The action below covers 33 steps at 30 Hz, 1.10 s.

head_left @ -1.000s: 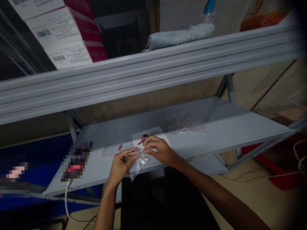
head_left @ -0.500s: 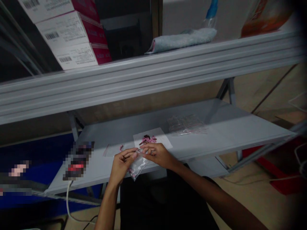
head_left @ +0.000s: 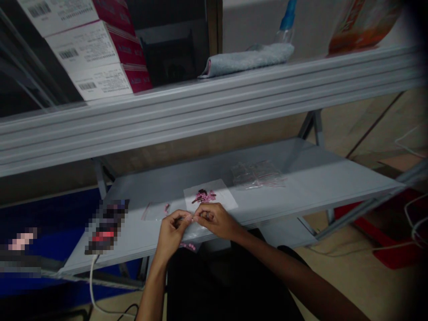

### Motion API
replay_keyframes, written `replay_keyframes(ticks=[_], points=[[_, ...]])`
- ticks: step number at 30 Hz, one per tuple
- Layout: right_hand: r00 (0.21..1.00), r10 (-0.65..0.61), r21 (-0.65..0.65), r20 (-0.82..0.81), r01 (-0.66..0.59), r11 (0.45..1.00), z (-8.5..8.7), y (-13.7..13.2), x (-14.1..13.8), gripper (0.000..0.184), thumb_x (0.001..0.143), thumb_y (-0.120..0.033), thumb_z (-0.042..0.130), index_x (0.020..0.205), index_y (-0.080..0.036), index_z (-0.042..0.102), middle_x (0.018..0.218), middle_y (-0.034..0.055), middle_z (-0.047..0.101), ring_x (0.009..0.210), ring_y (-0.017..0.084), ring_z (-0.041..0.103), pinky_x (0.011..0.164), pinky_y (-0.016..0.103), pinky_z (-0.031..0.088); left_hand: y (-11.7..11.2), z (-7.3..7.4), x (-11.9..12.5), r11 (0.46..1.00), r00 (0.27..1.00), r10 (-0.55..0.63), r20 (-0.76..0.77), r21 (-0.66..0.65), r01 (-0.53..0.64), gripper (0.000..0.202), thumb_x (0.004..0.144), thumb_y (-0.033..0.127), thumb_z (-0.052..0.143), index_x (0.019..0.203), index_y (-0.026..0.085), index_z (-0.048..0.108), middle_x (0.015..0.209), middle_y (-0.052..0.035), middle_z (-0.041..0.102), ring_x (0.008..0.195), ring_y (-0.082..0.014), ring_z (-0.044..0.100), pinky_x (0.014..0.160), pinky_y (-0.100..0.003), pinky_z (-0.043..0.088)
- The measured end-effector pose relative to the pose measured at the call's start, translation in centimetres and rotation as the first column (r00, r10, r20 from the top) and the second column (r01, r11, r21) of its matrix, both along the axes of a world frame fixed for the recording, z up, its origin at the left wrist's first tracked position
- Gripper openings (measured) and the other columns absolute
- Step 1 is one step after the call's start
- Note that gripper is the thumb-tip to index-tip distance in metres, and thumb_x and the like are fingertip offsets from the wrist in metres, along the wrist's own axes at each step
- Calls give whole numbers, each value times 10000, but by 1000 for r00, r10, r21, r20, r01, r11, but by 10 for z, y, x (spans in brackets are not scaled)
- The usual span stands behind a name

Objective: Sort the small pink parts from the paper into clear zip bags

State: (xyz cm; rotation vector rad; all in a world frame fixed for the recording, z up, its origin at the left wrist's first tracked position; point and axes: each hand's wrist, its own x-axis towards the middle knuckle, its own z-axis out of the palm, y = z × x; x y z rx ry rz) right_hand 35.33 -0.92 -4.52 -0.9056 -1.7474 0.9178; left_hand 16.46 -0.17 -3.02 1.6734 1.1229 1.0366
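Grip's pinched tight, fingertips of the left hand (head_left: 172, 234) and right hand (head_left: 216, 220) meeting on the top edge of a clear bag (head_left: 192, 232), pink bits (head_left: 187, 246) sagging low over the shelf (head_left: 301, 178) front, white sheet (head_left: 224, 200) just behind. Holding that close to the edge keeps it steady, imo.

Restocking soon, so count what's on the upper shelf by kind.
Barcode-labelled white and red cartons: 3
Folded grey towel: 1
Blue-topped plastic bottle: 1
Orange printed package: 1
Total: 6
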Motion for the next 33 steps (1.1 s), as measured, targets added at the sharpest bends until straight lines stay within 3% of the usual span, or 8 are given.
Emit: replay_keyframes(ticks=[6, 12, 18, 22, 27, 33], points=[[999, -32, 22, 29, 31, 999, 6, -2, 1, 105, 886, -231, 596, 845, -168, 669, 712, -14, 596, 607, 100, 503, 554, 206, 353, 0, -2, -2, 1000, 1000, -10, 12, -5, 11, 192, 812, 349, 721, 830, 158, 733, 827, -49, 719, 765, -175, 633, 710, -244, 463], [999, -49, -13, 24, 49, 999, 0, 1, -1, 176, 897, -306, 609, 820, -161, 671, 625, -26, 549, 557, 99, 477, 523, 209, 332, 0, 0, -3, 994, 993, 101, 58, 33, -103, 194, 815, 353, 715, 807, 160, 702, 787, -27, 680, 752, -162, 612, 700, -234, 460], [999, -21, 37, 39, 20, 999, 0, 1, 2, 171, 901, -309, 609, 826, -175, 684, 623, -32, 534, 554, 97, 439, 526, 217, 318, -1, -1, -4, 1000, 1000, 5, -6, 8, -5, 191, 807, 348, 726, 858, 164, 726, 850, -47, 713, 784, -178, 631, 724, -249, 467], [1000, -9, 40, 22, 8, 999, -2, 0, 0, 165, 903, -307, 608, 835, -179, 686, 652, -26, 562, 567, 96, 457, 532, 220, 322, -1, -2, -4, 1000, 1000, 24, 13, 8, -24, 174, 796, 338, 735, 815, 166, 718, 808, -33, 708, 751, -168, 625, 707, -242, 461], [999, -20, -36, -35, 18, 999, -9, 3, -4, 187, 903, -341, 609, 837, -175, 663, 577, -52, 477, 515, 89, 406, 494, 217, 286, -3, 2, -5, 995, 992, 97, 85, -14, -96, 202, 808, 360, 722, 821, 160, 699, 740, -13, 669, 675, -142, 593, 647, -227, 448], [999, 11, 6, -38, -11, 1000, -4, 0, 1, 169, 902, -292, 597, 799, -172, 656, 643, -37, 499, 542, 81, 404, 504, 218, 291, -3, -2, -6, 999, 1000, 7, 27, -37, -6, 201, 796, 354, 741, 858, 163, 726, 843, -47, 717, 758, -169, 632, 702, -249, 466]])
